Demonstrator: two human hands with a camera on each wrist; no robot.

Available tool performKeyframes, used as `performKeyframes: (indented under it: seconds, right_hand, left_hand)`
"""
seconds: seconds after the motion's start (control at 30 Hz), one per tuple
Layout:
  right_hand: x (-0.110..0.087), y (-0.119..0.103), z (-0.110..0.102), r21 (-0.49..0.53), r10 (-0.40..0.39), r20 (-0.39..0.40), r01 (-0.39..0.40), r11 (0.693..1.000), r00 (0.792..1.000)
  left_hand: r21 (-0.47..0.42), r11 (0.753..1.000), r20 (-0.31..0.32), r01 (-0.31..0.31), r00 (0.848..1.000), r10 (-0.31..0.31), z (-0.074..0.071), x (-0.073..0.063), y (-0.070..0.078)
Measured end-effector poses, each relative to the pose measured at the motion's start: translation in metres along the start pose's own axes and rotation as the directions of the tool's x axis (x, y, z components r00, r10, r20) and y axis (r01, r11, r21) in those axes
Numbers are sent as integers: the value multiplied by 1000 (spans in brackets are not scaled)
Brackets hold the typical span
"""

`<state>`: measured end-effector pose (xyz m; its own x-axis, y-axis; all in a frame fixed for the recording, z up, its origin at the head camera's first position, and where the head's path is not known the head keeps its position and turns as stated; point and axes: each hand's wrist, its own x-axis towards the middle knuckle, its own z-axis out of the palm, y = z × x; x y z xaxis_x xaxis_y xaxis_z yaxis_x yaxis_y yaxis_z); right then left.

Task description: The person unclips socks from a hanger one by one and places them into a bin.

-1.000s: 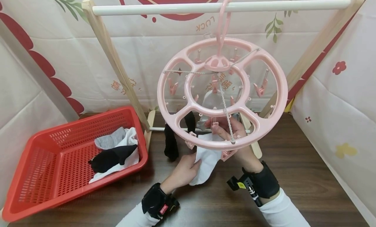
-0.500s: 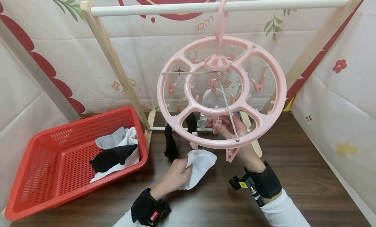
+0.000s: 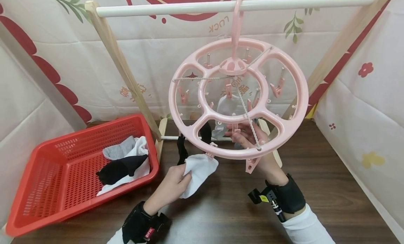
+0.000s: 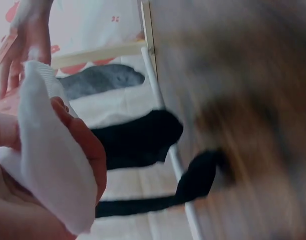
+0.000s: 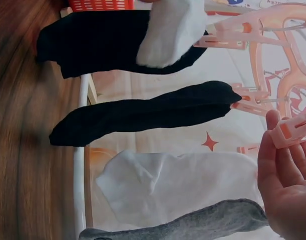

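Observation:
My left hand (image 3: 170, 186) grips a white sock (image 3: 200, 172) in front of the pink round clip hanger (image 3: 183, 121); in the left wrist view the fingers wrap around this sock (image 4: 55, 160). My right hand (image 3: 259, 134) is under the hanger's near right side, its thumb and fingers holding a pink clothespin (image 3: 235, 129) that bears no sock. In the right wrist view that clothespin (image 5: 289, 132) lies against the fingers; the thumb is hidden there. Two black socks (image 5: 142, 120), a hanging white sock (image 5: 178, 175) and a grey sock (image 5: 193, 220) hang from the hanger.
A red basket (image 3: 28, 188) at the left contains grey, white and black socks (image 3: 123, 168). The hanger hooks over a white rod (image 3: 157, 9) on a wooden frame (image 3: 121, 63). Below lies a dark wooden tabletop (image 3: 221, 216), with printed fabric walls (image 3: 353, 107) around it.
My left hand has drawn the white sock leftward, away from my right hand. The hanger has turned slightly, and the clothespin and my right hand have shifted a little rightward.

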<state>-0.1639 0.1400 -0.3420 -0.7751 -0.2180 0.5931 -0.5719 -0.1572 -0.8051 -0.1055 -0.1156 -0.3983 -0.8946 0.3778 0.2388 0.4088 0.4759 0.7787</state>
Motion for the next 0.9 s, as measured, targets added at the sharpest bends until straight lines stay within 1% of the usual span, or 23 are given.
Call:
performKeyframes:
  seconds: [0.1,0.2,0.3,0.4,0.6,0.73,0.9]
  right_hand:
    - [0,0,-1,2,1,2,-1,1000,1000]
    - [0,0,-1,25,-7,12,6,1000,1000]
    - [1,-2,0,38,-16,14,16,999,1000]
    - [2,-4,1,28,-24,4,24,999,1000]
    - [0,-3,-1,4,-8,-21,8,1000,1000]
    - [-2,-1,-2,8,0,-17,0,1000,1000]
    - [-2,-1,-3,17,10,-10,-10,1000,1000]
  left_hand:
    - [32,999,-26,-5,1000,6,-12,-3,1]
    - [62,998,-51,-13,999,16,-23,-5,2]
    - [77,997,-74,-21,997,27,-33,-7,4]
    - [99,994,-102,-36,994,46,-43,-10,5]
    - [184,980,-151,-68,984,97,-64,-18,3]
    - [225,972,-182,-66,977,109,-76,-27,-1]
    - [305,951,-207,-54,971,121,-91,-32,-3]
